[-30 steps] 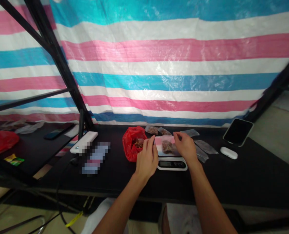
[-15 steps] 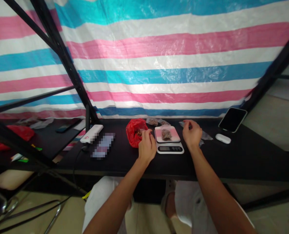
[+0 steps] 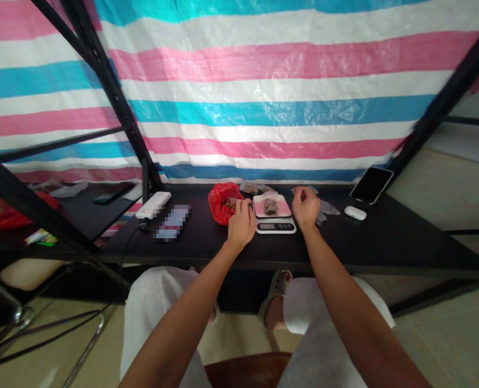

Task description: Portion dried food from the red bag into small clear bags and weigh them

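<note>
A white kitchen scale (image 3: 276, 228) with a dark display stands on the black table. On its pinkish platform lies a small clear bag of brownish bits (image 3: 270, 206). To the left, a red plastic bag (image 3: 219, 207) gapes open with brown pieces inside. My left hand (image 3: 242, 223) rests between this bag and the scale, fingers loosely bent and apart, with nothing visible in it. On the scale's right side my right hand (image 3: 307, 207) is closed, fingers curled round something small and dark that I cannot make out. Flat clear bags (image 3: 329, 208) lie beside it.
Filled clear bags (image 3: 250, 188) lie behind the scale. A phone (image 3: 173, 222) and a white power bank (image 3: 153, 205) with a cable are on the left. On the right are a white case (image 3: 355, 213) and a propped phone (image 3: 372, 185). A black frame post (image 3: 130, 124) rises left.
The view has tilted down, so the table sits higher in the picture. Both hands keep nearly the same places beside the scale. The bag is still on the platform.
</note>
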Tool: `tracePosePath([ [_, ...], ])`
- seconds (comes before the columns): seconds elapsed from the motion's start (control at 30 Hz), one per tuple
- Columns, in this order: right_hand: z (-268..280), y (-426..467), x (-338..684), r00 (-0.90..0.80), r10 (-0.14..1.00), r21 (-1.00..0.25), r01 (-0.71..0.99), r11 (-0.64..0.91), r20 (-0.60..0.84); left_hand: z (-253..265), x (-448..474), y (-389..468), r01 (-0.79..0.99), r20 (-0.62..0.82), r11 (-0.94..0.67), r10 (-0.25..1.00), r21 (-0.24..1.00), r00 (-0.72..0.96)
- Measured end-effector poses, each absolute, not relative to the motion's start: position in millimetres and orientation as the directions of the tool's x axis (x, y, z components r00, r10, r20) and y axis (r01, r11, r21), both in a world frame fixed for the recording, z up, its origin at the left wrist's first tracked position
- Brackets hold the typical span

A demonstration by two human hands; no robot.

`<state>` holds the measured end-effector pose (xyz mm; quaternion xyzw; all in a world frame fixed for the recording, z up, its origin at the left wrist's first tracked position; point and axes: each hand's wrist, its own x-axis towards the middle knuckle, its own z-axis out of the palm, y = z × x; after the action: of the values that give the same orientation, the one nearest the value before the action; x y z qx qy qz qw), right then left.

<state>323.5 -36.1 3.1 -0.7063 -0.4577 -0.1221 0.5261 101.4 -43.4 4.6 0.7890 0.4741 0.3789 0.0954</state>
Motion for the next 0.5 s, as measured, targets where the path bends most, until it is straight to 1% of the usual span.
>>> tracePosePath([
  [0.17,1.8,-33.6,323.9,0.499,0.571,-0.627,0.779,0.035,0.652,3.1,103.5,-38.6,0.683,0.5,-0.528,0.824,0.505,0.267],
  [0.3,3.7,-32.0,321.4,0.431,0.649,-0.612,0.788,0.069,0.627,4.9,104.4,-36.8,0.679,0.493,-0.524,0.828,0.514,0.267],
  [0.5,2.8,-27.2,320.0,0.38,0.737,-0.603,0.797,0.047,0.56,2.2,103.8,-33.3,0.666,0.494,-0.514,0.835,0.541,0.243],
])
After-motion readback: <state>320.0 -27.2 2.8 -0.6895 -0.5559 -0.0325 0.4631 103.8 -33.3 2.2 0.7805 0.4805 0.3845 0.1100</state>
